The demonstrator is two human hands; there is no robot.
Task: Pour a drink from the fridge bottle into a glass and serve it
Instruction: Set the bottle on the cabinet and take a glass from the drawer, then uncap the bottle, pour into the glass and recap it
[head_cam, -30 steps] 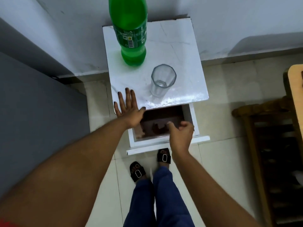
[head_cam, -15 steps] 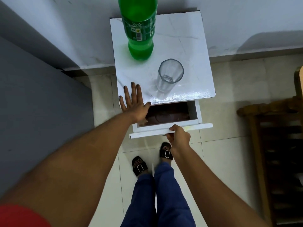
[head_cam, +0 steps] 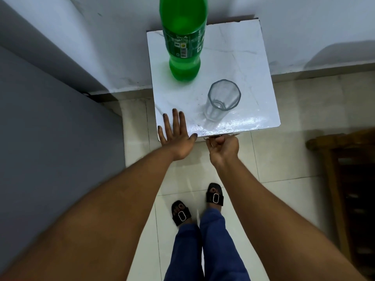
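Note:
A tall green soda bottle (head_cam: 183, 43) stands upright at the back left of a small white cabinet top (head_cam: 239, 57); its cap is out of frame. An empty clear glass (head_cam: 222, 100) stands upright near the front edge, right of centre. My left hand (head_cam: 176, 136) lies flat with fingers spread on the front left corner of the top. My right hand (head_cam: 223, 148) is curled into a fist at the front edge, just below the glass, against the pushed-in drawer front, of which only a thin edge shows.
A grey fridge side (head_cam: 50, 138) fills the left. A white wall runs behind the cabinet. A dark wooden rack (head_cam: 349, 189) stands at the right. My feet in black sandals (head_cam: 215, 196) rest on the pale tiled floor below the cabinet.
My right hand has pushed the open drawer in under the cabinet top; the drawer's inside no longer shows. My left hand has stayed flat on the corner.

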